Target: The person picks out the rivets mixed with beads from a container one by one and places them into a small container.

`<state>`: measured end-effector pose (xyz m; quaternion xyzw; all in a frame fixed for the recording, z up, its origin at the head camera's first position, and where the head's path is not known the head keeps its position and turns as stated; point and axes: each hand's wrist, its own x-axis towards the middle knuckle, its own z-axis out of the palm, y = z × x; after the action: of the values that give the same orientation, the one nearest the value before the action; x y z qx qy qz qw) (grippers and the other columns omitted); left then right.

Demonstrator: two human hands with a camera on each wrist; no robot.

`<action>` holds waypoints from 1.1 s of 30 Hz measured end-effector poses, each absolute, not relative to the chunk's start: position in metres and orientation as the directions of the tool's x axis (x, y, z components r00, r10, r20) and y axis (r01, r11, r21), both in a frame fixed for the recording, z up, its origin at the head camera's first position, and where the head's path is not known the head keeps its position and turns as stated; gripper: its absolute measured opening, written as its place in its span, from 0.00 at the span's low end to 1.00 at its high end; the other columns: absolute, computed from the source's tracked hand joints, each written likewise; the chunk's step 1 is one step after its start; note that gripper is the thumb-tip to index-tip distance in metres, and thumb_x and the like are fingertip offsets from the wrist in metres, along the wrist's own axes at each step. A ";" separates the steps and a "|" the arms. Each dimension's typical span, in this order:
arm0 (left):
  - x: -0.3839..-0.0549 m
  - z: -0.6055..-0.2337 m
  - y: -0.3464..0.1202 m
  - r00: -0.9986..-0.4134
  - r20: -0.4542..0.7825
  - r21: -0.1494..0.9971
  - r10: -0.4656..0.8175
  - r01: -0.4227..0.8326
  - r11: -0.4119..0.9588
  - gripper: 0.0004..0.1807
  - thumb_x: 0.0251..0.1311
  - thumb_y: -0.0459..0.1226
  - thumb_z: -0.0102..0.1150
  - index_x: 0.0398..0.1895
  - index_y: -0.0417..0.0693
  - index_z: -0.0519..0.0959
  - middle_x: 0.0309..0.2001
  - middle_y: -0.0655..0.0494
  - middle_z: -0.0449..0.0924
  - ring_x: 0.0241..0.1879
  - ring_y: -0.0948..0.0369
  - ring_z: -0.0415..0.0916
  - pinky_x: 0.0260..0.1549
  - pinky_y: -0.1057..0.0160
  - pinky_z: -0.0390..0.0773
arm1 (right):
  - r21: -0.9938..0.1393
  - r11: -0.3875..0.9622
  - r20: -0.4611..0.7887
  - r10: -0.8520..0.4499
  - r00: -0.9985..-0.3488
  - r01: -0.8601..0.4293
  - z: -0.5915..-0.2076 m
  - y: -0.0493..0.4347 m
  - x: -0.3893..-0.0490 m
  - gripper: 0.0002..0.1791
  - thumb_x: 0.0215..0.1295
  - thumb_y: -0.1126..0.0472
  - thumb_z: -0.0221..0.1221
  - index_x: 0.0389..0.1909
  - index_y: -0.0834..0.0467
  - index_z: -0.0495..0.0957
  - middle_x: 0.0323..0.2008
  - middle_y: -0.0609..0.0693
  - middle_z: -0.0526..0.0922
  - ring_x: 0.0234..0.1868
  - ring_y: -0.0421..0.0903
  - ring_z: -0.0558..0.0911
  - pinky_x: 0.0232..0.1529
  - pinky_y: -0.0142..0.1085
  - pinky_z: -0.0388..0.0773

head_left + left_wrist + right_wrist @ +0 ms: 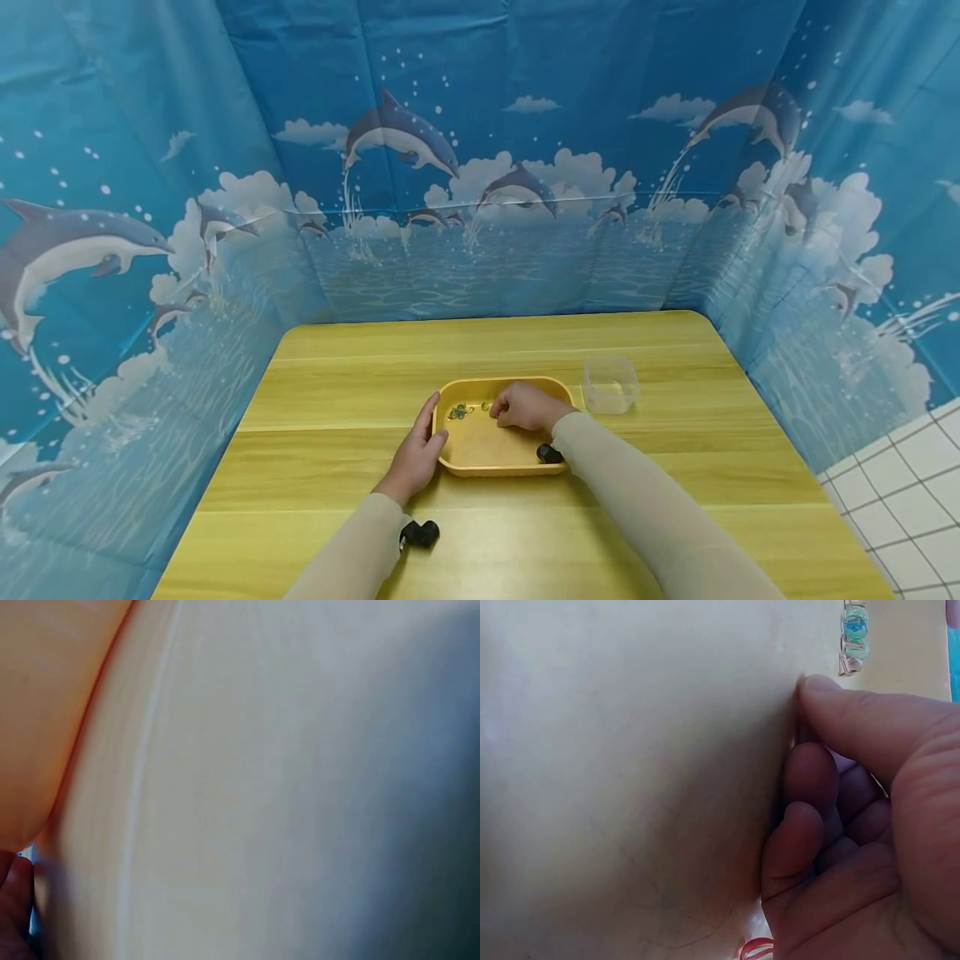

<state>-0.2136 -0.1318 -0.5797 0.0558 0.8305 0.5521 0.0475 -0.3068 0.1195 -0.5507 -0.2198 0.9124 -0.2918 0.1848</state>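
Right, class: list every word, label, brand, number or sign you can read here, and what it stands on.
None can be read: no lettering shows on the yellow tray, clear container or dolphin-printed backdrop.
Thin outlines among the glassy pieces are too blurred to call letters.

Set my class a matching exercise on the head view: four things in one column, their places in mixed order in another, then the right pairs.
Things
1. Left hand
2. Right hand
3. Clear container
4. Small glassy pieces

Places
A. On the table, just right of the tray
B. Mostly clustered inside the tray, toward its far left corner
C. At the tray's left rim
D. Over the inside of the tray, fingers curled

Pairs: 1-C, 2-D, 3-A, 4-B
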 end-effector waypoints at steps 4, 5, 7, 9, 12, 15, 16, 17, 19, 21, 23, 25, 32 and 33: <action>-0.214 -0.580 -0.132 -0.989 -0.013 0.924 0.149 0.045 0.380 0.36 0.81 0.39 0.46 0.87 0.65 0.49 0.86 0.51 0.46 0.84 0.48 0.48 0.81 0.42 0.54 | -0.598 0.739 -0.199 -0.512 -0.836 -0.310 -0.553 0.120 -0.307 0.09 0.70 0.62 0.67 0.47 0.51 0.91 0.50 0.45 0.90 0.48 0.39 0.84 0.54 0.38 0.83; -0.214 -0.580 -0.132 -0.988 -0.012 0.926 0.152 0.047 0.376 0.36 0.81 0.39 0.46 0.87 0.64 0.49 0.86 0.50 0.45 0.84 0.48 0.47 0.81 0.42 0.55 | -0.599 0.738 -0.200 -0.512 -0.835 -0.309 -0.553 0.120 -0.307 0.09 0.70 0.62 0.67 0.47 0.51 0.92 0.49 0.45 0.90 0.48 0.39 0.84 0.54 0.39 0.83; -0.215 -0.580 -0.133 -0.988 -0.010 0.929 0.156 0.048 0.367 0.36 0.81 0.38 0.46 0.87 0.64 0.49 0.86 0.50 0.45 0.84 0.48 0.47 0.80 0.41 0.55 | -0.603 0.737 -0.202 -0.510 -0.836 -0.304 -0.554 0.120 -0.308 0.08 0.70 0.62 0.68 0.45 0.50 0.92 0.49 0.44 0.90 0.49 0.39 0.84 0.55 0.40 0.84; -0.215 -0.581 -0.133 -0.987 -0.011 0.931 0.159 0.048 0.362 0.36 0.81 0.38 0.46 0.87 0.65 0.49 0.86 0.50 0.45 0.84 0.48 0.47 0.80 0.41 0.55 | -0.608 0.736 -0.203 -0.507 -0.838 -0.298 -0.553 0.120 -0.307 0.08 0.69 0.63 0.68 0.44 0.49 0.92 0.48 0.43 0.90 0.49 0.39 0.85 0.55 0.41 0.84; -0.215 -0.580 -0.132 -0.987 -0.015 0.931 0.158 0.044 0.363 0.36 0.81 0.38 0.46 0.87 0.65 0.48 0.86 0.50 0.45 0.84 0.48 0.47 0.80 0.42 0.55 | -0.609 0.736 -0.202 -0.506 -0.838 -0.297 -0.552 0.120 -0.307 0.08 0.69 0.62 0.68 0.43 0.48 0.92 0.47 0.42 0.90 0.50 0.39 0.85 0.56 0.41 0.84; -0.214 -0.579 -0.132 -0.988 -0.023 0.929 0.153 0.036 0.369 0.37 0.81 0.39 0.46 0.87 0.66 0.48 0.86 0.51 0.44 0.84 0.49 0.47 0.80 0.43 0.56 | -0.607 0.734 -0.199 -0.511 -0.836 -0.304 -0.551 0.120 -0.307 0.07 0.70 0.62 0.68 0.42 0.47 0.92 0.47 0.42 0.90 0.49 0.39 0.85 0.55 0.41 0.84; -0.214 -0.579 -0.132 -0.988 -0.026 0.929 0.152 0.033 0.369 0.37 0.81 0.39 0.46 0.87 0.66 0.48 0.86 0.51 0.44 0.84 0.49 0.47 0.80 0.43 0.56 | -0.607 0.734 -0.199 -0.512 -0.835 -0.305 -0.551 0.120 -0.306 0.07 0.70 0.62 0.68 0.42 0.47 0.92 0.47 0.42 0.90 0.49 0.39 0.85 0.55 0.41 0.84; -0.214 -0.579 -0.132 -0.988 -0.026 0.929 0.153 0.032 0.369 0.37 0.81 0.39 0.46 0.87 0.67 0.48 0.86 0.51 0.44 0.84 0.49 0.47 0.80 0.43 0.56 | -0.606 0.734 -0.199 -0.514 -0.834 -0.308 -0.551 0.120 -0.306 0.07 0.70 0.62 0.68 0.42 0.47 0.92 0.47 0.41 0.90 0.49 0.40 0.85 0.55 0.41 0.84; -0.214 -0.579 -0.132 -0.988 -0.034 0.928 0.151 0.025 0.371 0.37 0.82 0.39 0.46 0.87 0.69 0.48 0.86 0.52 0.44 0.84 0.50 0.47 0.81 0.44 0.55 | -0.602 0.734 -0.200 -0.520 -0.830 -0.315 -0.551 0.120 -0.306 0.07 0.70 0.62 0.68 0.42 0.47 0.92 0.47 0.41 0.90 0.50 0.40 0.85 0.55 0.41 0.84; -0.214 -0.579 -0.132 -0.988 -0.033 0.928 0.152 0.026 0.373 0.37 0.81 0.39 0.46 0.87 0.68 0.48 0.86 0.52 0.45 0.84 0.50 0.47 0.81 0.44 0.55 | -0.606 0.730 -0.199 -0.523 -0.829 -0.315 -0.551 0.121 -0.306 0.07 0.70 0.62 0.68 0.42 0.47 0.92 0.47 0.42 0.90 0.50 0.41 0.85 0.55 0.42 0.84; -0.214 -0.579 -0.132 -0.988 -0.029 0.926 0.153 0.031 0.375 0.37 0.81 0.39 0.46 0.87 0.67 0.48 0.86 0.52 0.45 0.84 0.50 0.47 0.81 0.44 0.55 | -0.609 0.728 -0.197 -0.522 -0.830 -0.313 -0.551 0.121 -0.306 0.07 0.70 0.62 0.68 0.41 0.47 0.92 0.46 0.42 0.90 0.49 0.42 0.86 0.55 0.42 0.84; -0.215 -0.579 -0.133 -0.988 -0.027 0.925 0.151 0.032 0.378 0.37 0.81 0.39 0.47 0.87 0.66 0.48 0.86 0.52 0.45 0.84 0.49 0.48 0.81 0.43 0.55 | -0.612 0.727 -0.194 -0.518 -0.833 -0.310 -0.552 0.121 -0.306 0.07 0.70 0.62 0.68 0.40 0.47 0.92 0.46 0.42 0.90 0.49 0.41 0.86 0.55 0.43 0.85; -0.214 -0.579 -0.132 -0.990 -0.030 0.923 0.139 0.026 0.385 0.37 0.81 0.39 0.47 0.87 0.68 0.49 0.86 0.51 0.47 0.84 0.48 0.50 0.80 0.42 0.58 | -0.621 0.725 -0.205 -0.516 -0.832 -0.298 -0.552 0.120 -0.307 0.07 0.71 0.61 0.67 0.38 0.46 0.92 0.45 0.41 0.90 0.44 0.38 0.83 0.54 0.41 0.84; -0.213 -0.579 -0.132 -0.990 -0.029 0.923 0.138 0.027 0.384 0.37 0.81 0.39 0.47 0.87 0.68 0.49 0.86 0.51 0.47 0.84 0.48 0.50 0.80 0.42 0.58 | -0.624 0.725 -0.207 -0.515 -0.832 -0.294 -0.552 0.120 -0.306 0.07 0.71 0.61 0.67 0.38 0.46 0.92 0.45 0.41 0.90 0.43 0.38 0.83 0.53 0.41 0.84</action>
<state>-0.2135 -0.1318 -0.5794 0.0496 0.8304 0.5527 0.0505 -0.3064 0.1202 -0.5518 -0.2222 0.9097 -0.2972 0.1864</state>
